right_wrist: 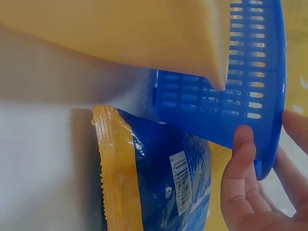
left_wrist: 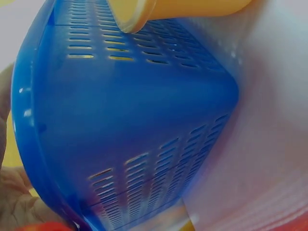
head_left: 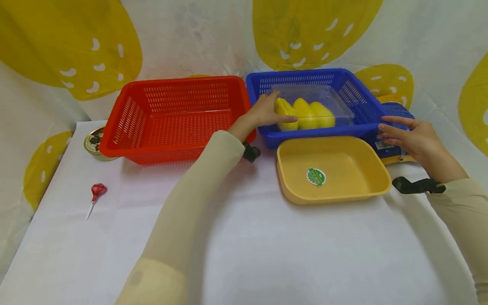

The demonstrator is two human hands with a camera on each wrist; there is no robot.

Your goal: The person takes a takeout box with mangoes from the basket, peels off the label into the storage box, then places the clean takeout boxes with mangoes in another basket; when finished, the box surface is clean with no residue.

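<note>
The clear plastic box [head_left: 343,106] lies in the blue basket [head_left: 316,132] with three yellow fruit-like pieces [head_left: 305,114] inside it. Over the basket's left side reaches my left hand [head_left: 263,111]; its thumb and fingers are spread across the box's left end. In the left wrist view that hand [left_wrist: 17,199] shows partly behind the basket rim [left_wrist: 24,115]. At the front right corner, my right hand [head_left: 419,137] holds the rim between its fingers. The right wrist view has fingers of that hand [right_wrist: 257,197] on both sides of the blue rim [right_wrist: 279,96].
A yellow tray [head_left: 343,169] with a green sticker stands close before the blue basket. A blue and yellow packet [right_wrist: 168,178] lies by its right side. Further left are a red basket [head_left: 171,148], a round tin [head_left: 93,142] and a red-wrapped lollipop [head_left: 98,190].
</note>
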